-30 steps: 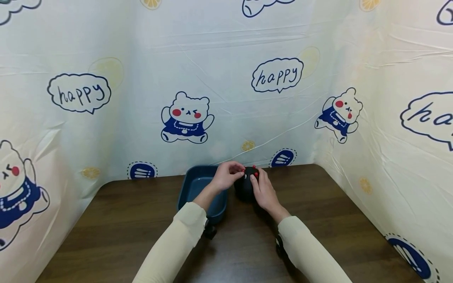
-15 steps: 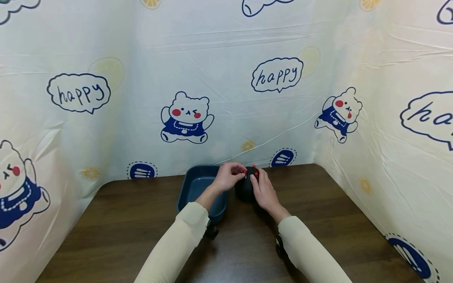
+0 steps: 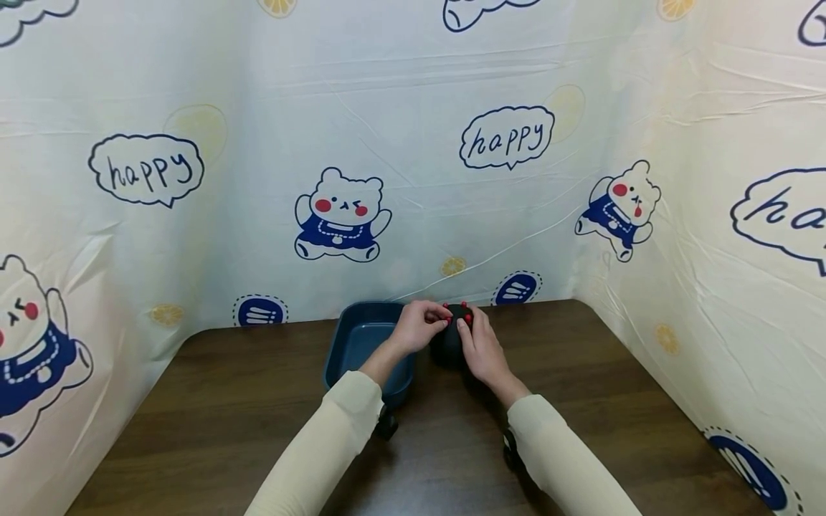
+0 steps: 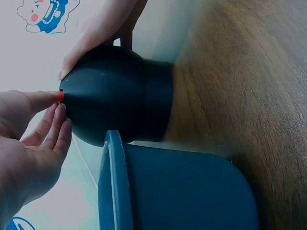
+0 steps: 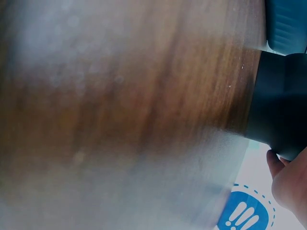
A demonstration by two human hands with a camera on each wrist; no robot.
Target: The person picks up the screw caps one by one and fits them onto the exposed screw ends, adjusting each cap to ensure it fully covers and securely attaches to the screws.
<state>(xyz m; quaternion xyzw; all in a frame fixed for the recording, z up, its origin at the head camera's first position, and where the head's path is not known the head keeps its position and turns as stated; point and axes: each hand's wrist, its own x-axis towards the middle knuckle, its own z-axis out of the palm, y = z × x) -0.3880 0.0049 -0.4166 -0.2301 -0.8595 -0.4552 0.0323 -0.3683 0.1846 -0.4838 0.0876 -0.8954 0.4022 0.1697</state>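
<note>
A round black pot-like object [image 3: 445,349] with a narrower collar at its base stands on the table. Several small red knobs [image 3: 464,305] sit around its top. My left hand [image 3: 413,327] is at the top left of it, thumb and fingers pinching a small red piece [image 4: 61,96] right at the black surface. My right hand [image 3: 482,351] holds the black object from the right, thumb on the near side and fingers round its upper part. In the right wrist view only the lower part of the black object [image 5: 283,100] shows, with some fingers [image 5: 274,163] beside it.
A dark blue rectangular tray [image 3: 330,362] stands just left of the black object, under my left forearm. The brown wooden table [image 3: 213,408] ends at a printed curtain [image 3: 413,179] behind and to the right. A thin white cord runs down the curtain.
My left hand has shifted slightly right, still at the top of the black object. The black object has moved slightly right too; my right hand stays almost still on it.
</note>
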